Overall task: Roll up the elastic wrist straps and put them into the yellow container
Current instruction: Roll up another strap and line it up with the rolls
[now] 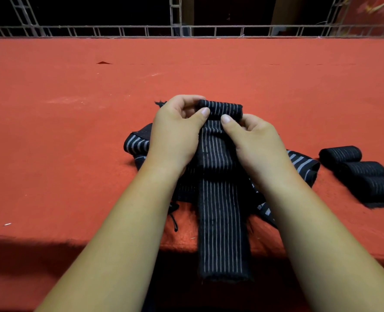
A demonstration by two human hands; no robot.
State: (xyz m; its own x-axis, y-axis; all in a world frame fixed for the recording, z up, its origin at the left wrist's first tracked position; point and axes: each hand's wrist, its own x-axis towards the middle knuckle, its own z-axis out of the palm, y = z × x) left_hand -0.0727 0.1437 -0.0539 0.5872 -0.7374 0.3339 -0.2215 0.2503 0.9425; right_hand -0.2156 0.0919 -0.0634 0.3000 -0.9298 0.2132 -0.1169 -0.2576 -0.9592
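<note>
Three rolled straps [364, 170], loose pile [137, 144], red cloth [74, 131]

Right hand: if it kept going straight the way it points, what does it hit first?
The right hand pinches the strap's roll; past it the way looks free over the red cloth to the railing, though depth is unclear.

strap [220, 199]: black, thin pale lengthwise stripes | rolls [362, 170]: black, faint stripes | pile [134, 144]: black, grey stripes | cloth [74, 131]: red-orange
</note>
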